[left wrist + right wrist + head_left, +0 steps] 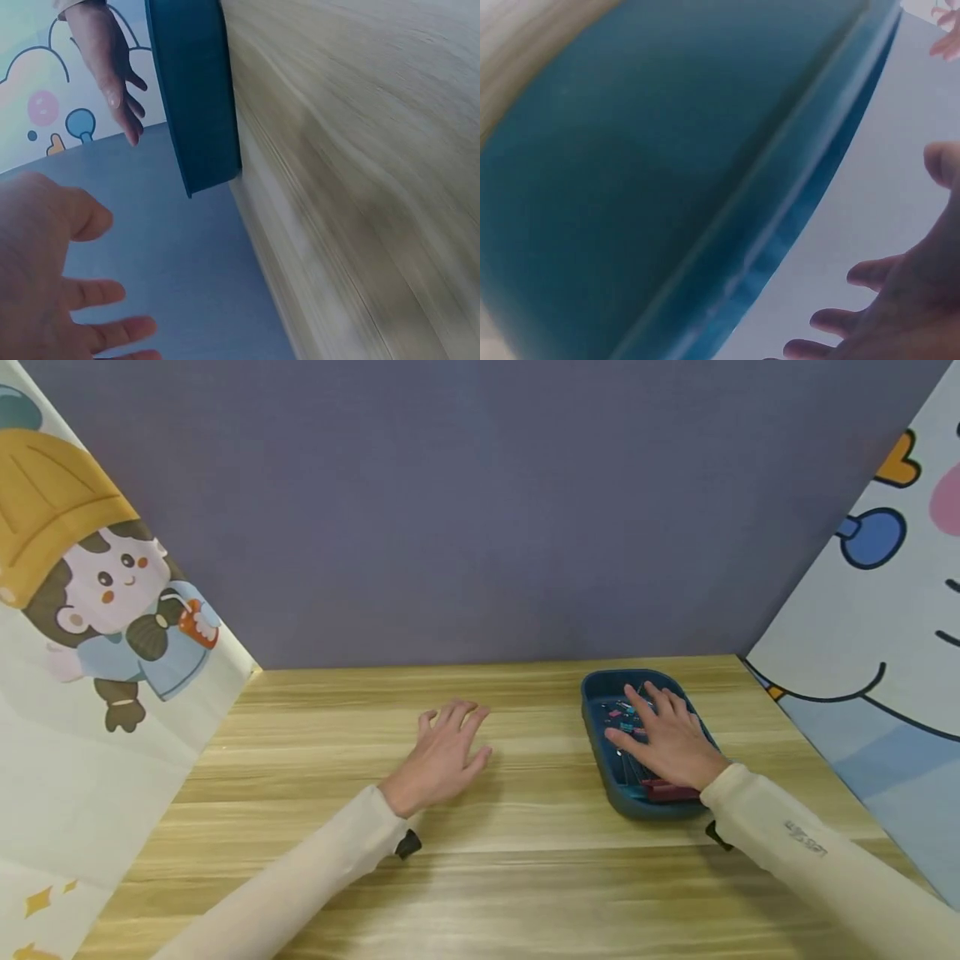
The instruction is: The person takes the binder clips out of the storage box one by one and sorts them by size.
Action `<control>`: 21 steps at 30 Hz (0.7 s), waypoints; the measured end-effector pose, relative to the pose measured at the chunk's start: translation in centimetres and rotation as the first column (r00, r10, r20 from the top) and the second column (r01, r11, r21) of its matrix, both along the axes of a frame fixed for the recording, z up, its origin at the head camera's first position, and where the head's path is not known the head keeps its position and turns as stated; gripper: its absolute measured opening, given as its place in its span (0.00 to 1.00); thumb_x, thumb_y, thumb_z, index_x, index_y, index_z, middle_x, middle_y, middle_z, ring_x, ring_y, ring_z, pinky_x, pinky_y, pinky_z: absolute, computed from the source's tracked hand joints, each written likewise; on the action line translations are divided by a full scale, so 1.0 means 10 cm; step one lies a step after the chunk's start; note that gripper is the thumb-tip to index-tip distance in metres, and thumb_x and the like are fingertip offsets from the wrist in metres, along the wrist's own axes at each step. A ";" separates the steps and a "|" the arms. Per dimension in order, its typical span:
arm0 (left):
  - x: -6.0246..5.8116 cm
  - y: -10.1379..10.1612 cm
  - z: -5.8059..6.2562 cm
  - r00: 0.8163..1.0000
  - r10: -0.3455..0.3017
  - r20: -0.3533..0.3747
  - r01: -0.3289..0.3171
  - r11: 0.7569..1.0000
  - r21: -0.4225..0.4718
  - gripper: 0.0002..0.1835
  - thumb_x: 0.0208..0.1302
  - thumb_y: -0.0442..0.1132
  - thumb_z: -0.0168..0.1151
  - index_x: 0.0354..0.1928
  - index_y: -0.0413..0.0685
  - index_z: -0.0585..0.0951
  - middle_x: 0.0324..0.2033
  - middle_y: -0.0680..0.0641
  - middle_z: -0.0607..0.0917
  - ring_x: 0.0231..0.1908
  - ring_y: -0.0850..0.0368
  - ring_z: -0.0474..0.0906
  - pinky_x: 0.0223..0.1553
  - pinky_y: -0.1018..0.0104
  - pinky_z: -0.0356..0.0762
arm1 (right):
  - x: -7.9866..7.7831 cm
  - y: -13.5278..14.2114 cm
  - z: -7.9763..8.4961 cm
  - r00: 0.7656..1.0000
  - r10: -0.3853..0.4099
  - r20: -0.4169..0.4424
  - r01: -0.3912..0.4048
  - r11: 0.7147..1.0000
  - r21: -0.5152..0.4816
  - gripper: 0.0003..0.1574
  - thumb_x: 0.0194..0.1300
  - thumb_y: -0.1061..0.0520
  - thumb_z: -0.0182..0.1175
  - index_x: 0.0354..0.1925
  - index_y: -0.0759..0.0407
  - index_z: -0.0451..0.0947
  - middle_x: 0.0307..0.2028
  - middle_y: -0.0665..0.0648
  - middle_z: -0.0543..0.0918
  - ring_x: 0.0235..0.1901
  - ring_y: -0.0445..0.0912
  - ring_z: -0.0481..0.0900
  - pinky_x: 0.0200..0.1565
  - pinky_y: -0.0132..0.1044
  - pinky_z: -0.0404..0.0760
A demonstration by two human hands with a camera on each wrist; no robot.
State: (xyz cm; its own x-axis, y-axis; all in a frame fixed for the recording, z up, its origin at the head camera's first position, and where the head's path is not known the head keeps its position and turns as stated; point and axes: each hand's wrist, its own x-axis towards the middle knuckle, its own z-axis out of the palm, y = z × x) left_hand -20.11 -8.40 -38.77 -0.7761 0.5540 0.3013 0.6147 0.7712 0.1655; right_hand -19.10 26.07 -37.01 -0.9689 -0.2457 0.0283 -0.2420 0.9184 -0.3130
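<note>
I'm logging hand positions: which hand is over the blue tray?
The right hand: it is above the blue tray, while the left hand is over the wooden tabletop.

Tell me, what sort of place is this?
Probably a small indoor work booth, though the room beyond isn't visible. A wood-grain table meets a plain greyish backdrop at its far edge, with a cartoon-printed left panel and a cartoon-printed right panel closing in the sides.
</note>
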 end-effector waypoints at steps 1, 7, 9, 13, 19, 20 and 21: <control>0.00 0.02 0.00 1.000 -0.012 -0.007 0.012 1.000 0.004 0.27 0.69 0.51 0.48 0.66 0.47 0.65 0.61 0.44 0.67 0.62 0.49 0.59 0.55 0.44 0.54 | 0.00 0.02 0.00 1.000 -0.006 0.004 0.006 1.000 -0.003 0.55 0.66 0.28 0.44 0.74 0.59 0.40 0.70 0.73 0.42 0.65 0.73 0.37 0.56 0.73 0.41; -0.03 0.14 0.00 0.997 -0.076 -0.021 0.077 0.995 0.064 0.25 0.67 0.46 0.54 0.64 0.46 0.68 0.55 0.47 0.71 0.56 0.51 0.63 0.51 0.54 0.60 | -0.01 0.18 0.04 0.998 -0.046 0.031 0.046 0.999 0.000 0.54 0.67 0.29 0.41 0.73 0.63 0.40 0.69 0.75 0.41 0.64 0.75 0.39 0.54 0.74 0.43; -0.05 0.20 -0.02 0.995 -0.101 -0.017 0.102 0.991 0.089 0.24 0.67 0.44 0.55 0.63 0.46 0.69 0.54 0.48 0.72 0.55 0.52 0.64 0.50 0.55 0.61 | -0.01 0.24 0.05 0.997 -0.067 0.043 0.067 0.998 0.008 0.54 0.67 0.28 0.40 0.73 0.64 0.41 0.68 0.76 0.42 0.63 0.76 0.40 0.54 0.73 0.43; -0.09 0.33 -0.05 0.990 -0.142 -0.015 0.143 0.982 0.121 0.22 0.67 0.44 0.53 0.61 0.45 0.70 0.52 0.48 0.74 0.53 0.53 0.65 0.50 0.57 0.63 | -0.02 0.36 0.06 0.994 -0.086 0.064 0.087 0.996 -0.010 0.53 0.69 0.29 0.39 0.72 0.67 0.42 0.67 0.78 0.44 0.61 0.77 0.43 0.54 0.73 0.45; -0.13 0.54 -0.08 0.983 -0.184 -0.013 0.184 0.974 0.131 0.21 0.68 0.44 0.52 0.60 0.45 0.71 0.51 0.49 0.74 0.52 0.54 0.65 0.49 0.58 0.65 | -0.04 0.55 0.01 0.988 -0.105 0.115 0.112 0.992 -0.055 0.52 0.71 0.32 0.36 0.71 0.71 0.42 0.65 0.80 0.45 0.60 0.76 0.46 0.54 0.72 0.51; -0.13 0.57 -0.08 0.982 -0.190 -0.011 0.190 0.973 0.132 0.21 0.68 0.44 0.52 0.60 0.45 0.71 0.52 0.49 0.74 0.52 0.54 0.65 0.48 0.58 0.65 | -0.04 0.58 0.00 0.987 -0.107 0.120 0.114 0.992 -0.055 0.52 0.71 0.32 0.35 0.71 0.72 0.42 0.64 0.80 0.45 0.60 0.76 0.46 0.54 0.72 0.52; -0.13 0.60 -0.08 0.981 -0.195 -0.010 0.195 0.972 0.130 0.21 0.68 0.44 0.52 0.60 0.45 0.71 0.52 0.49 0.74 0.52 0.54 0.66 0.48 0.58 0.65 | -0.04 0.60 -0.01 0.987 -0.110 0.120 0.117 0.992 -0.053 0.51 0.72 0.33 0.35 0.71 0.72 0.42 0.64 0.81 0.46 0.60 0.76 0.47 0.54 0.71 0.52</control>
State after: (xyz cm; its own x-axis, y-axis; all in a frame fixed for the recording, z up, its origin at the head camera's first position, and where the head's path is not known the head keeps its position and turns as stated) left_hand -21.42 -2.44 -39.53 -0.6581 0.6512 0.3779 0.7504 0.6085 0.2581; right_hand -19.49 32.09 -37.11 -0.9879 -0.1353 -0.0755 -0.0960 0.9168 -0.3876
